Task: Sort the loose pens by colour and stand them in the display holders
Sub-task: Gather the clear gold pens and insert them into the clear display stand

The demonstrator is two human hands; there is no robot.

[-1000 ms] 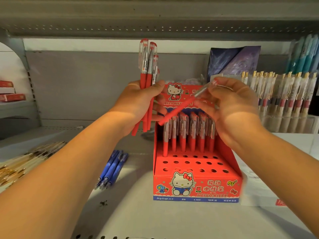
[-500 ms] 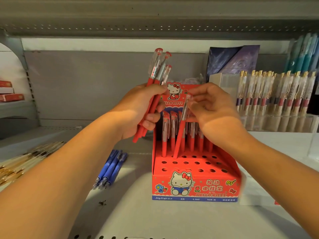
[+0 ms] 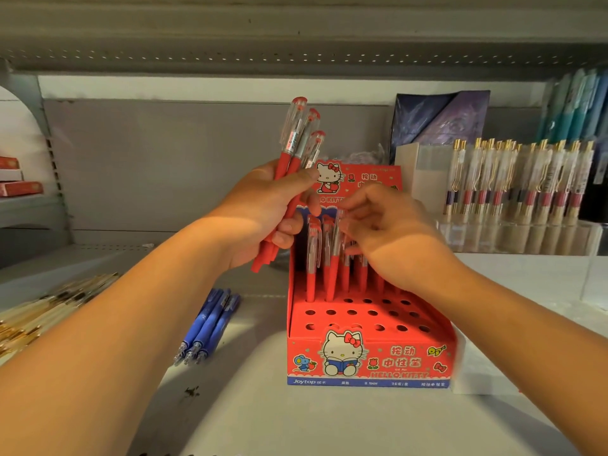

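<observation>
A red cartoon-cat display holder (image 3: 368, 360) stands on the shelf in the middle, with several red pens upright in its back row and rows of open holes in front. My left hand (image 3: 263, 215) is shut on a bundle of three red pens (image 3: 296, 139) with clear caps, held tilted just left of the holder. My right hand (image 3: 391, 232) is over the back row, its fingertips pinching the clear cap of a red pen (image 3: 334, 268) that stands in a hole near the left. Three blue pens (image 3: 207, 324) lie loose on the shelf to the left.
A heap of gold-trimmed clear pens (image 3: 42, 311) lies at the far left. A clear holder with gold-clipped pens (image 3: 513, 182) fills the back right, teal pens (image 3: 572, 106) above it. A dark purple packet (image 3: 441, 116) leans behind. Red boxes (image 3: 19, 187) sit on a side shelf. A shelf board hangs overhead.
My right hand has swung the single red pen from slanted in the air to upright and lowered it into a back-row hole. My left hand's bundle tilted a little to the right.
</observation>
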